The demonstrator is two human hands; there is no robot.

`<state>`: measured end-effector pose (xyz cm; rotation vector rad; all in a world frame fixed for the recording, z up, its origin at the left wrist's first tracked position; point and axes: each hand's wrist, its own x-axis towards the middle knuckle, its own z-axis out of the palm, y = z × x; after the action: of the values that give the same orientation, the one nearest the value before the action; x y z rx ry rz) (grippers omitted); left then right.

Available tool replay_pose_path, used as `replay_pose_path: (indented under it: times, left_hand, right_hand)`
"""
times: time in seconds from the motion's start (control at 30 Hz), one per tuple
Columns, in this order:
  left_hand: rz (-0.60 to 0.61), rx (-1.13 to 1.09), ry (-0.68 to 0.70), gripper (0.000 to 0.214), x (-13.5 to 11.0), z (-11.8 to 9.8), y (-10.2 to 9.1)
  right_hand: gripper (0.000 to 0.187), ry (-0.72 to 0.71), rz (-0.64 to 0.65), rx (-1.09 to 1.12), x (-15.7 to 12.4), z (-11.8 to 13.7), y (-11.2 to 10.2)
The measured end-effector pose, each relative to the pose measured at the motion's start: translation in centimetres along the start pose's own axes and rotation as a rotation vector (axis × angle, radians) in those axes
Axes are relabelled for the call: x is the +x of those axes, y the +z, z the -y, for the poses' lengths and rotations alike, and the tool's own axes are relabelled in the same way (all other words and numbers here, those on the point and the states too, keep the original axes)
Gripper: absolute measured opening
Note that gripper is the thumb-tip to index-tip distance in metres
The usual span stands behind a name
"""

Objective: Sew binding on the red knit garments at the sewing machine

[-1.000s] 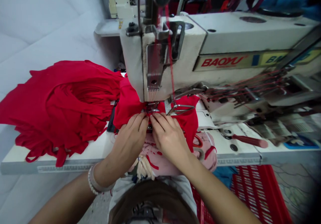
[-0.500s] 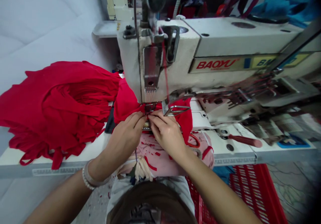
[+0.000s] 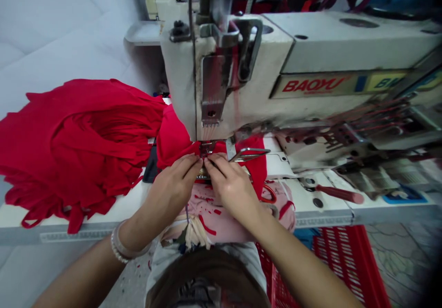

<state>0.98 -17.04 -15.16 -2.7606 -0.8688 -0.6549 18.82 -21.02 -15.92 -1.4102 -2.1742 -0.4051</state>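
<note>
A piece of red fabric (image 3: 172, 137) lies under the presser foot (image 3: 206, 148) of a white industrial sewing machine (image 3: 276, 64). My left hand (image 3: 172, 187) and my right hand (image 3: 228, 184) sit side by side just in front of the foot. The fingertips of both are pressed together and pinch the fabric's edge at the needle area. A beaded bracelet circles my left wrist. Red threads run down the machine's head to the needles.
A big heap of red fabric pieces (image 3: 76, 137) covers the white table (image 3: 120, 209) to the left. A red-handled tool (image 3: 340, 194) lies on the table at the right. A red plastic crate (image 3: 331, 262) stands below on the floor. Pink cloth with red scraps (image 3: 214, 220) rests in my lap.
Both hands stay at the presser foot with only small shifts of the fingers. The view has moved slightly closer and up; the fabric heap is unchanged.
</note>
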Motion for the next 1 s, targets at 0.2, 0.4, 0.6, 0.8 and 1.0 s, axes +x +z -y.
replay_pose_path:
  times: [0.2, 0.4, 0.6, 0.8, 1.0]
  left_hand:
    - [-0.061, -0.117, -0.153, 0.026, 0.1, -0.5, 0.2]
    - [-0.258, -0.465, -0.849, 0.066, -2.0, 3.4, 0.6]
    - [0.095, -1.143, -1.357, 0.057, -6.0, 5.0, -2.3]
    - [-0.569, -1.335, -1.32, 0.036, -7.6, 5.0, -5.9]
    - [-0.588, -1.432, -0.63, 0.024, 1.1, 1.5, -4.7]
  right_hand:
    - [0.025, -0.101, -0.068, 0.006, -0.8, -0.1, -0.4]
    - [0.036, 0.621, -0.245, -0.051, -3.5, -4.1, -2.6]
    - [0.039, 0.965, -0.183, 0.669, -6.9, -5.2, -5.5]
    - [0.03, 1.055, -0.505, 0.913, -8.2, -4.0, -7.3]
    - [0.021, -0.12, -0.201, 0.167, -0.6, -0.2, -2.8]
